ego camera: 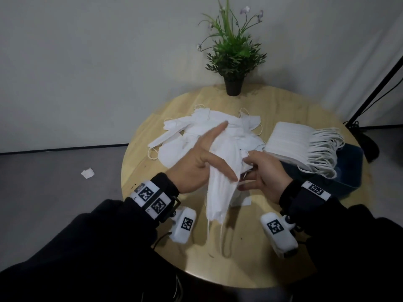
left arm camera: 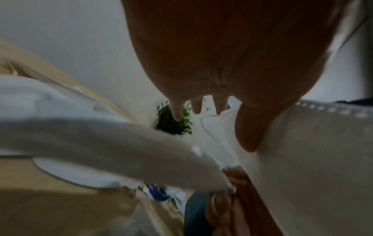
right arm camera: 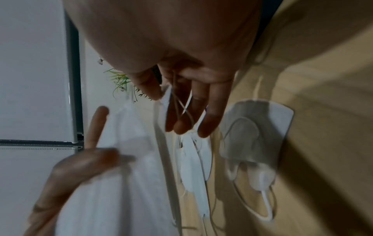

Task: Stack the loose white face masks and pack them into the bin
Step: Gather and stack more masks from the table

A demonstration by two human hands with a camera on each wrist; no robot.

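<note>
a round pale wooden bench (ego camera: 272, 110) stands against a plain grey wall, grey floor to its left. above the near middle of the bench a small bunch of white pleated face masks (ego camera: 220, 188) hangs lengthwise, its ear loops dangling toward the near edge. the left hand (ego camera: 196, 162) holds this bunch, thumb laid across its front and the forefinger stretched straight out toward the pile beyond; the other fingers are behind the fabric and cannot be made out. the right hand (ego camera: 261, 175) meets the bunch from the right, its thumb and fingers pinching the mask edge and thin ear loops, which the right wrist view shows threaded between the fingers (right arm camera: 203, 127). under the hands a single white mask (right arm camera: 260, 132) lies flat on the wood. just beyond them sprawls a loose heap of white face masks (ego camera: 196, 131), overlapping at all angles in the middle of the bench. to the right of the heap a neat stack of white masks (ego camera: 292, 138) rests on the rim of a dark blue bin (ego camera: 349, 171), its ear loops fanned out to the right over the bin. at the far edge stands a green artificial plant in a small black pot (ego camera: 233, 83). a black stand leg (ego camera: 375, 90) slants down at the far right, and a crumpled white scrap (ego camera: 87, 172) lies on the floor at the left.
</note>
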